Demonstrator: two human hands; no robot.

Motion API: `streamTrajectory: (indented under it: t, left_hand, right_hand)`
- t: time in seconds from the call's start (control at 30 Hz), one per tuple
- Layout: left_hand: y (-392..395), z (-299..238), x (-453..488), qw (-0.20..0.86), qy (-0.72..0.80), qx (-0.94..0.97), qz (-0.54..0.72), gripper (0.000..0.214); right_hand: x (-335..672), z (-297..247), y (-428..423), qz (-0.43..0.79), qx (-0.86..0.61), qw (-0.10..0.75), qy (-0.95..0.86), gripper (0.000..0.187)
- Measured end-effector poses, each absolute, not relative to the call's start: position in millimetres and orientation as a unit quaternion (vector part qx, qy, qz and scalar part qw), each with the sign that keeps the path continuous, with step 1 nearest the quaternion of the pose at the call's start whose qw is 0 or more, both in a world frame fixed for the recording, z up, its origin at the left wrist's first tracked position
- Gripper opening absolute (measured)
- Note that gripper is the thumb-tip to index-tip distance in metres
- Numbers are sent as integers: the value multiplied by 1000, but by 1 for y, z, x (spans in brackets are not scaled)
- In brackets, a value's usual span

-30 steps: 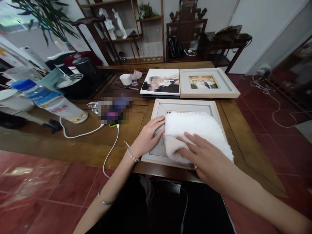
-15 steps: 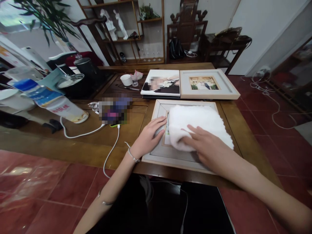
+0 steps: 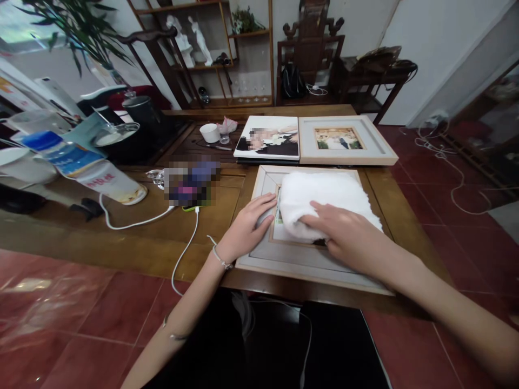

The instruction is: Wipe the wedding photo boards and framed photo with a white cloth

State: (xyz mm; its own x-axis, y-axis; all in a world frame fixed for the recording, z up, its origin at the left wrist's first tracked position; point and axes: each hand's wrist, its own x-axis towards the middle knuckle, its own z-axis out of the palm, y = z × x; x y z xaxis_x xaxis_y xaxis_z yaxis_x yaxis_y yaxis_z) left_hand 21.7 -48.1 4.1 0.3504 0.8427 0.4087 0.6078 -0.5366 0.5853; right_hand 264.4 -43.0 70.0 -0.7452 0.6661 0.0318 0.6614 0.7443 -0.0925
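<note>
A pale wooden picture frame (image 3: 284, 258) lies flat at the near edge of the wooden table (image 3: 211, 216). A fluffy white cloth (image 3: 324, 200) rests on its glass. My right hand (image 3: 344, 235) lies flat on the cloth's near edge, fingers stretched out and pressing it down. My left hand (image 3: 248, 227) rests on the frame's left border, fingers extended, steadying it. A strip of the photo under the glass shows just left of the cloth.
Behind lie a second framed photo (image 3: 346, 139) and a photo album (image 3: 268, 138). To the left are a white charging cable (image 3: 184, 248), a blurred device (image 3: 190, 181), a tipped bottle (image 3: 87, 167), a white cup (image 3: 210, 132) and a kettle (image 3: 141, 111). Red tiled floor surrounds the table.
My right hand has slid the white cloth away from me and a little to the right across the frame, uncovering its near border. My left hand has stayed put.
</note>
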Motion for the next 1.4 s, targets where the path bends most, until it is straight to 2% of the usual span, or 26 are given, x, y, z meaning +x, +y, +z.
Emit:
streamTrajectory:
  t: [0.17, 0.43, 0.7, 0.9, 1.2, 1.3, 1.4]
  left_hand:
    - [-48, 4, 22, 173, 453, 803, 346, 35]
    - [-48, 4, 21, 170, 448, 805, 349, 34]
    - [-47, 4, 21, 167, 447, 806, 351, 35]
    - [-48, 4, 22, 170, 460, 802, 342, 33]
    - [-48, 3, 22, 168, 451, 803, 351, 33]
    - [-49, 3, 22, 170, 451, 802, 352, 33]
    - [-49, 3, 22, 172, 450, 801, 355, 33]
  right_hand:
    - [262, 60, -18, 6, -371, 62, -927, 65]
    - [266, 67, -37, 50, -327, 84, -940, 63]
    - [262, 64, -27, 45, -329, 82, -940, 60]
    - [260, 65, -3, 79, -368, 69, -924, 67]
    - [260, 76, -27, 27, -361, 41, -931, 62]
    - [262, 76, -19, 26, -370, 60, -927, 61]
    - [266, 72, -1, 18, -390, 114, -913, 65]
